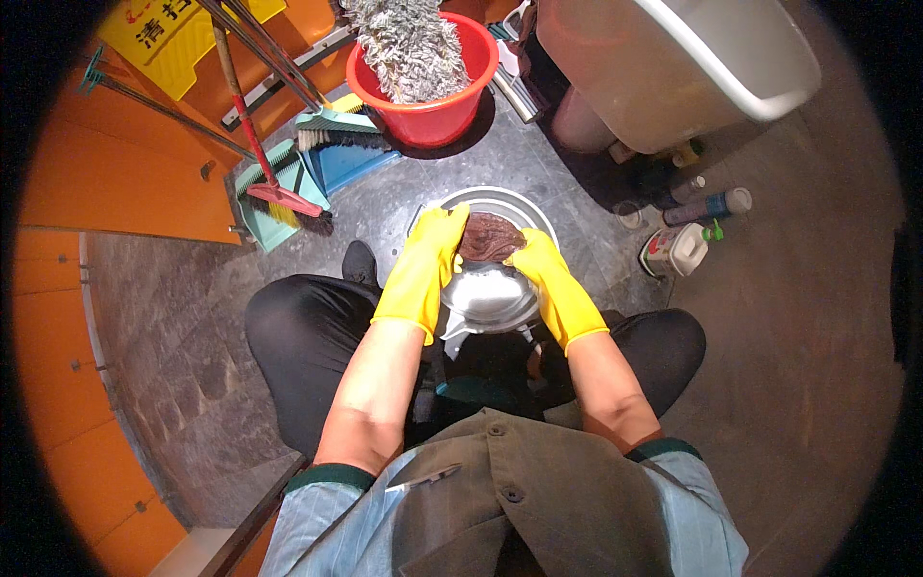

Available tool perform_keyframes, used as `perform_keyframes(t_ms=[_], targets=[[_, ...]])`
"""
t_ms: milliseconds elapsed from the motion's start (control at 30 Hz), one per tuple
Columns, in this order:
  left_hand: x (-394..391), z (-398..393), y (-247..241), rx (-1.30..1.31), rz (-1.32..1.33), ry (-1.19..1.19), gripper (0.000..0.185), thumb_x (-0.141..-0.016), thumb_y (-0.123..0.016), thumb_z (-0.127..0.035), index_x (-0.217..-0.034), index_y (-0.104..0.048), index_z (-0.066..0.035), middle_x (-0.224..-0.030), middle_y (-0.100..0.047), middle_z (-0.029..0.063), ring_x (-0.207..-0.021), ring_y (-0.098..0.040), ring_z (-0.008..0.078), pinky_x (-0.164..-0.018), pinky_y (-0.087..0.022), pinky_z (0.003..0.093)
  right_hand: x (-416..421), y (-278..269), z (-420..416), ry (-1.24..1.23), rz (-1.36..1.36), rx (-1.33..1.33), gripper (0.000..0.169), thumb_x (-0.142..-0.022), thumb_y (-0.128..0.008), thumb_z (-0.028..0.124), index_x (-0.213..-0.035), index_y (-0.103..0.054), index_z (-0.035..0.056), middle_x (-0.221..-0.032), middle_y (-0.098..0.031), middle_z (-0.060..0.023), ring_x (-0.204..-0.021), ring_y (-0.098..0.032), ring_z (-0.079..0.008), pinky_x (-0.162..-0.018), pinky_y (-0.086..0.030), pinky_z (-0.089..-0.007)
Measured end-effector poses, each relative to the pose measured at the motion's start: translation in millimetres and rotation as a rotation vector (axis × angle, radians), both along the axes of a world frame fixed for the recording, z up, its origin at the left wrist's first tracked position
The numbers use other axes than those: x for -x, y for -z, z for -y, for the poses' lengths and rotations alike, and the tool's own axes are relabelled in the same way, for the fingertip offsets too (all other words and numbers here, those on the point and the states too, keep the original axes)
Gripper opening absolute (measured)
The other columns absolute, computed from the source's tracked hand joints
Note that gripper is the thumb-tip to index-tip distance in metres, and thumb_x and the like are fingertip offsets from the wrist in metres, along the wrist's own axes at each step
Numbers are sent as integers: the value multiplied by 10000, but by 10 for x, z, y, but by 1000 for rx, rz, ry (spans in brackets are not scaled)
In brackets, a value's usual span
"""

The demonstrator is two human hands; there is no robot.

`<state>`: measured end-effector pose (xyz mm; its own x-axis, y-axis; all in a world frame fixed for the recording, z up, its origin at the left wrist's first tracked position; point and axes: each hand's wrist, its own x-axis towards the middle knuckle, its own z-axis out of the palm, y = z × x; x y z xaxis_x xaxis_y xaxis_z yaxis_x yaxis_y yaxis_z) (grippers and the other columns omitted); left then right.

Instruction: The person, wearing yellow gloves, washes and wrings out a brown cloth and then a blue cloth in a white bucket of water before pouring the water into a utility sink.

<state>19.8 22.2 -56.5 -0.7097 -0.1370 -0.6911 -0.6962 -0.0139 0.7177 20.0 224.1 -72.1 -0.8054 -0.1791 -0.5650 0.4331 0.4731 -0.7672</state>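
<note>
A dark brown, wet-looking cloth (492,238) is stretched between my two hands above a round metal basin (482,317) on the floor. My left hand (437,234), in a yellow rubber glove, grips the cloth's left end. At its right end my right hand (537,254) holds on, in a matching glove. The basin stands between my knees, and a bright reflection shows inside it below the cloth. My gloved fingers partly hide both cloth ends.
Ahead stands a red bucket (425,119) with a grey mop head (414,61) in it. Brooms and dustpans (285,191) lean at the left by an orange panel (130,159). To the right are a large pale tub (642,86), a white jug (674,249) and a spray can (703,208).
</note>
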Motion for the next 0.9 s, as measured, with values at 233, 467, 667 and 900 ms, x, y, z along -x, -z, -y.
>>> perform_keyframes(t_ms=[233,467,667,900], targets=[[-307,-148,20,269,120,193,739,-937,-493,-650,-1016,-676,61,-812,-685,199,-656,-656,318,-567,-516,467,-143,-594,32,113,59,59,310,-730,-739,64,-1019,-702,-43,-868,-716,-138,-805,-668,-224,-721,-517,-349],[-580,-422,443,-640,331,77,962,-886,-338,-828,-1066,-619,74,-827,-692,245,-595,-657,372,-604,-567,493,-296,-418,358,401,1,393,294,-812,-697,176,-1025,-684,-27,-957,-708,-141,-816,-668,-190,-708,-530,-346],[-526,-598,540,-1004,75,-155,760,-933,-356,-763,-1336,-547,-148,-1134,-678,126,-942,-678,270,-794,-561,406,-611,-10,186,159,-511,112,200,-830,-695,95,-1000,-679,-9,-934,-723,-103,-852,-697,-253,-741,-519,-351],[-554,-349,1115,-629,-545,40,489,-1011,-492,-471,-1372,-499,-142,-1308,-582,120,-1172,-570,308,-944,-476,533,-889,-284,404,-118,-915,-131,320,-719,-773,178,-977,-678,14,-989,-671,-204,-933,-617,-453,-813,-509,-476]])
